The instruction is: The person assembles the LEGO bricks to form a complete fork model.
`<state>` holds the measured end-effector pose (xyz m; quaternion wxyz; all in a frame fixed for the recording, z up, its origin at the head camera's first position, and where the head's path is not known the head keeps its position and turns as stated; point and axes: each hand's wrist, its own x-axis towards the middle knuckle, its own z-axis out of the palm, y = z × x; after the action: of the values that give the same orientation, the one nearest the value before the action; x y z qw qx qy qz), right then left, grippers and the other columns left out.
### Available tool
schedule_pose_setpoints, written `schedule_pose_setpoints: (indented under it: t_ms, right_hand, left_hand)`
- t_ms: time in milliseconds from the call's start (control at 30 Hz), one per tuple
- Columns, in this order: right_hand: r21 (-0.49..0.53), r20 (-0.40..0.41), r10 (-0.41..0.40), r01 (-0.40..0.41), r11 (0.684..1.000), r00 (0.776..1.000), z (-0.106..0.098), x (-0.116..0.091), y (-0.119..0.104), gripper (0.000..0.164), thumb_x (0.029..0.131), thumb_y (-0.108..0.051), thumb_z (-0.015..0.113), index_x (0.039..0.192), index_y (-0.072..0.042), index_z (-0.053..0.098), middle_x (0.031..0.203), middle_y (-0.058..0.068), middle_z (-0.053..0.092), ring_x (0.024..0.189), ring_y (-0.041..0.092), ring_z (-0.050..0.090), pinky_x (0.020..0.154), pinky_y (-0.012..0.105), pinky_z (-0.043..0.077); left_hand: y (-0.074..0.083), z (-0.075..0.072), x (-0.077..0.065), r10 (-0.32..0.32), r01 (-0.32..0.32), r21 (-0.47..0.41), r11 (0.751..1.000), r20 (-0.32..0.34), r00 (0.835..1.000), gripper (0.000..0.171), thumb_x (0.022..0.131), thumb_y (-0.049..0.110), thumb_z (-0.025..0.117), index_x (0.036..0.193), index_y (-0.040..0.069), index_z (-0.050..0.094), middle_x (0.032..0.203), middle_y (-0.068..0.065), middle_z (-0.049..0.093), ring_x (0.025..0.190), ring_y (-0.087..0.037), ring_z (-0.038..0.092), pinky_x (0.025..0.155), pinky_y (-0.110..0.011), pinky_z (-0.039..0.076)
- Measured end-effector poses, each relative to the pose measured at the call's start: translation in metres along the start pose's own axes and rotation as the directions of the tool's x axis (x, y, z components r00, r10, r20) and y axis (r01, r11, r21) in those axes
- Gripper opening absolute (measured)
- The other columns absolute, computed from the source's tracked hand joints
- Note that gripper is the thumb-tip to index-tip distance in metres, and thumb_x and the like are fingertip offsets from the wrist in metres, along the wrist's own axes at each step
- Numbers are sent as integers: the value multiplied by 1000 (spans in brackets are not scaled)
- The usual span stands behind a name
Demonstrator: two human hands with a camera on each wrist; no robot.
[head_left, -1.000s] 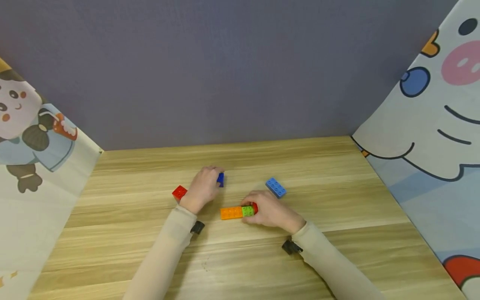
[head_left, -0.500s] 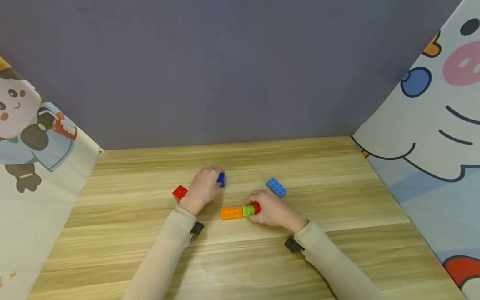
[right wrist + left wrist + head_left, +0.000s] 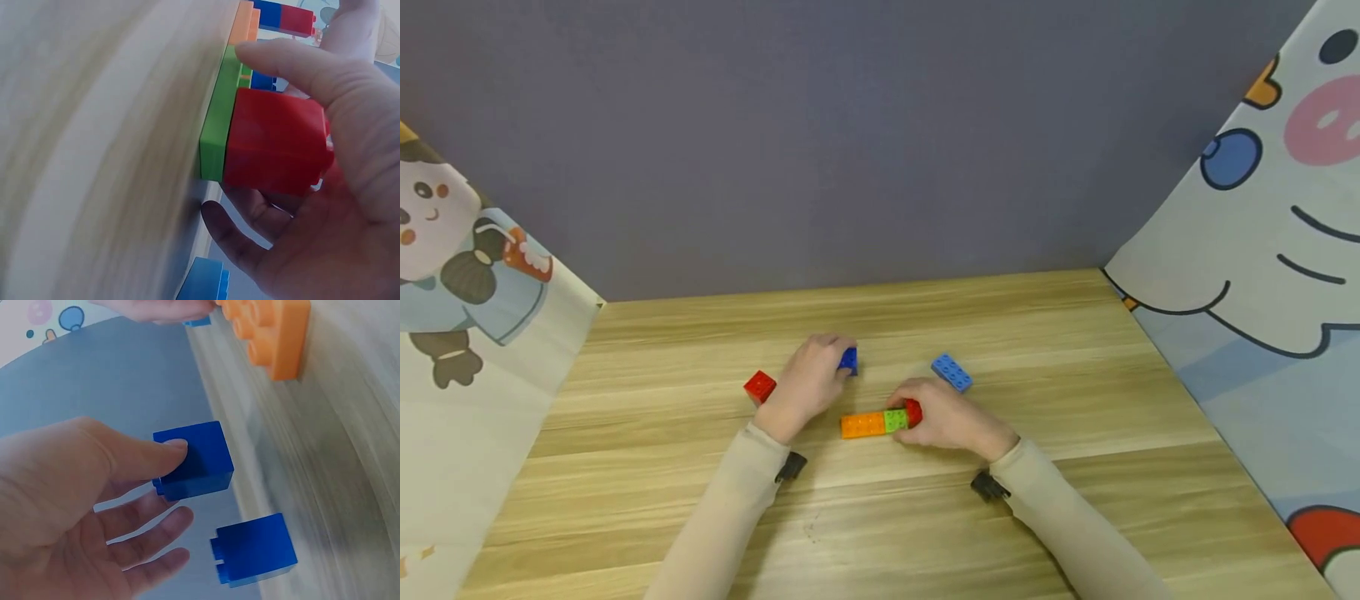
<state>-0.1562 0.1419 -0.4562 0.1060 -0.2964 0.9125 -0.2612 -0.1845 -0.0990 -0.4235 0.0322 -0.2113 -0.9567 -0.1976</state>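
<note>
My left hand (image 3: 808, 379) pinches a dark blue brick (image 3: 209, 456) between thumb and fingers, its other fingers loosely spread. A second dark blue brick (image 3: 259, 550) is close by in the left wrist view, its studs toward those fingers. My right hand (image 3: 943, 417) curls round the green brick (image 3: 896, 420) from both sides, the thumb tip at its edge. On that green brick's right end stands a red brick (image 3: 275, 137), under the right palm. A flat orange brick (image 3: 862, 425) lies in line with the green one, to its left.
A light blue studded brick (image 3: 952, 372) lies on the wooden table (image 3: 880, 533) just beyond my right hand. Left of my left wrist stands a red brick (image 3: 760, 385) on a blue one. A grey panel (image 3: 850, 167) rises behind the table.
My left hand has shifted slightly right with the dark blue brick. The right hand has slid a little right along the green brick, baring more of the green and red bricks.
</note>
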Motion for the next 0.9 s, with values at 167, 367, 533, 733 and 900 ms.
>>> schedule_pose_setpoints:
  t_ms: [167,367,533,733,900]
  right_hand:
    - [20,11,14,-14,1000,1000,-2,-1,1,33,85,-25,89,115,-14,79,118,1,77,102,13,64,88,32,56]
    - [21,14,19,-20,1000,1000,-5,-1,3,34,84,-25,90,115,-13,80,116,2,76,98,11,63,83,28,54]
    - [12,12,17,-18,1000,1000,-6,-2,4,32,84,-25,90,113,-14,80,114,0,76,96,9,63,82,26,54]
    - [13,11,20,-20,1000,1000,-5,-1,4,30,85,-24,90,111,-14,81,113,0,76,95,9,63,82,26,54]
    - [18,13,20,-20,1000,1000,-5,-1,5,30,85,-24,90,111,-13,81,111,-1,76,92,8,62,79,24,53]
  left_hand:
    - [7,-5,-6,30,-30,-8,1000,1,1000,42,97,5,76,137,1,68,138,-22,69,129,-41,65,110,-53,56]
    - [14,-10,-12,62,-62,-30,998,5,998,40,98,7,76,137,2,69,134,-20,71,127,-38,66,106,-51,58]
    - [18,-11,-16,82,-81,-65,995,5,997,40,98,8,76,137,1,69,133,-18,72,125,-36,68,104,-49,59]
    - [22,-11,-20,90,-87,-107,990,27,996,42,98,10,77,138,2,69,136,-15,72,127,-33,68,106,-48,58]
    - [26,-9,-23,72,-60,-155,986,72,995,43,99,13,77,140,4,68,141,-14,70,130,-34,66,108,-48,57]
